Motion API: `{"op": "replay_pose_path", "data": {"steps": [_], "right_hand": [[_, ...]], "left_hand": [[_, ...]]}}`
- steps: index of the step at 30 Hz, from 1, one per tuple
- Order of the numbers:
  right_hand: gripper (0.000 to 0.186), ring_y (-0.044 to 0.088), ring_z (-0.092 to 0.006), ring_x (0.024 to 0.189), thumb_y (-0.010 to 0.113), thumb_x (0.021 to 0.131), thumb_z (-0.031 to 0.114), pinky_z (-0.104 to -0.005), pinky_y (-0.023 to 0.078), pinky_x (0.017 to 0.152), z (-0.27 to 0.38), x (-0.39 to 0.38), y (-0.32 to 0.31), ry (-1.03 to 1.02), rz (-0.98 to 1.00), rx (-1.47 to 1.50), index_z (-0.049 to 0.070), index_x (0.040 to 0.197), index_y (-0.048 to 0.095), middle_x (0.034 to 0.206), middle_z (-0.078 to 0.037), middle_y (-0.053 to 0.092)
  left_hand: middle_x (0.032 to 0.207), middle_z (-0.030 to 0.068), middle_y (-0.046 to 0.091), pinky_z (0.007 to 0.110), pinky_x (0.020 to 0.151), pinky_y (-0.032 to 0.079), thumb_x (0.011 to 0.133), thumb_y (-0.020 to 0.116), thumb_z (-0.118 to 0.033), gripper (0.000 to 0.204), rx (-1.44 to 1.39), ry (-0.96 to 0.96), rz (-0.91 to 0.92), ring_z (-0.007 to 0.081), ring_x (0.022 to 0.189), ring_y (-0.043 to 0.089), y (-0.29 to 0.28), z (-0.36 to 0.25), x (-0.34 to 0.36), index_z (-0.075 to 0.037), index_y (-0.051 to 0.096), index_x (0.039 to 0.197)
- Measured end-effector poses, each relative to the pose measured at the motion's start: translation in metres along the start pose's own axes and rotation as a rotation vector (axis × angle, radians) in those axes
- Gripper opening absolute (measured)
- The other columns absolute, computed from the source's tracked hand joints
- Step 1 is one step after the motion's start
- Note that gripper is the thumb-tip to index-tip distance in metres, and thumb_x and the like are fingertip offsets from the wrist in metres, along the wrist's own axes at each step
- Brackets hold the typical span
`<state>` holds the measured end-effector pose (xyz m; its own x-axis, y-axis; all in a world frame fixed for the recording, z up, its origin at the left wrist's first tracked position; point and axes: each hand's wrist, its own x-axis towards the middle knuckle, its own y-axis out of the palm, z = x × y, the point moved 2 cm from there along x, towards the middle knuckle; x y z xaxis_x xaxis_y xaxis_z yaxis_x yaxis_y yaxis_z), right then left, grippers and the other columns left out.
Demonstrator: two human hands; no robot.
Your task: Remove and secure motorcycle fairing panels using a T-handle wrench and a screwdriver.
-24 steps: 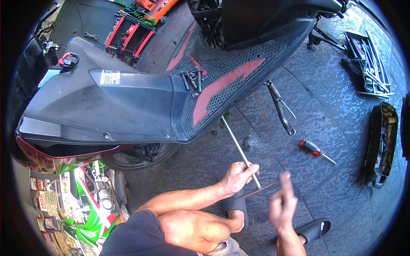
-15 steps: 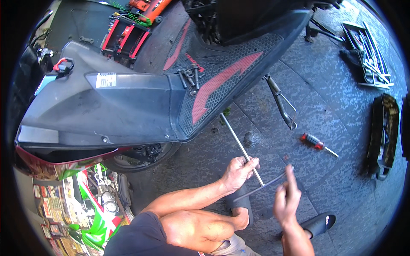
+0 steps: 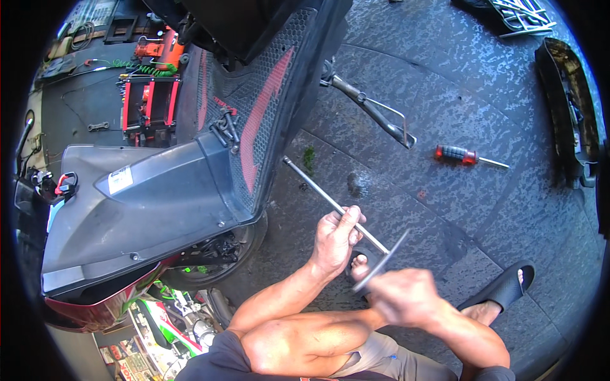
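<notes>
A long T-handle wrench (image 3: 311,183) slants across in front of me, its far tip beside the edge of the scooter's footboard (image 3: 286,76). My left hand (image 3: 333,242) is closed around its shaft. At the near end is the crossbar (image 3: 395,246), with my right hand (image 3: 406,295) at its lower end. Motion smears the right hand's fingers, so whether they grip the bar cannot be told. Several loose bolts (image 3: 227,131) lie on the footboard near the grey plastic body panel (image 3: 171,184).
A screwdriver (image 3: 456,154) with a red and black handle lies on the dark floor, near the scooter's side stand (image 3: 368,109). A long black plastic part (image 3: 562,95) is at far right. Left of the scooter stand a red tool tray (image 3: 150,101) and an orange machine (image 3: 166,49).
The view has shifted, so the scooter sits further left. The wrench's far tip is now in the open, clear of the footboard. My right hand went from raised fingers to the crossbar's lower end.
</notes>
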<state>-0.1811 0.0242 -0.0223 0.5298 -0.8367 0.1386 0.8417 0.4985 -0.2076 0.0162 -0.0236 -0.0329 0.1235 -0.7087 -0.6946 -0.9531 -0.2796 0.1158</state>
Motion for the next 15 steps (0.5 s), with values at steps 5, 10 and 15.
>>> {"op": "replay_pose_path", "data": {"steps": [5,10,15], "right_hand": [[0.047,0.068,-0.0356,0.058,0.06,0.082,0.006,-0.044,0.057,0.056,-0.03,-0.016,0.009,0.413,0.029,-0.145,0.0,0.128,0.064,0.069,-0.022,0.066],[0.039,0.063,-0.0279,0.053,0.06,0.076,-0.003,-0.0369,0.054,0.053,-0.016,-0.005,-0.006,0.364,-0.448,0.184,0.0,0.114,0.069,0.068,-0.014,0.065],[0.051,0.052,-0.0386,0.121,0.073,0.069,0.006,-0.0547,0.039,0.104,0.0,0.002,-0.002,0.096,-0.383,-0.549,0.004,0.118,0.062,0.115,-0.015,0.059]], "left_hand": [[0.062,-0.0032,0.053,0.024,0.061,0.044,0.103,0.06,-0.022,0.024,0.048,0.012,-0.001,0.006,0.055,0.047,0.011,-0.002,0.002,-0.004,0.066,0.089],[0.061,-0.0035,0.053,0.024,0.059,0.041,0.102,0.061,-0.021,0.023,0.081,0.047,-0.002,0.0057,0.056,0.047,0.006,-0.009,0.001,-0.005,0.067,0.087],[0.063,-0.004,0.053,0.022,0.058,0.04,0.102,0.061,-0.021,0.022,0.123,0.018,-0.025,0.0049,0.056,0.047,0.002,-0.007,0.0,-0.005,0.066,0.087]]}}
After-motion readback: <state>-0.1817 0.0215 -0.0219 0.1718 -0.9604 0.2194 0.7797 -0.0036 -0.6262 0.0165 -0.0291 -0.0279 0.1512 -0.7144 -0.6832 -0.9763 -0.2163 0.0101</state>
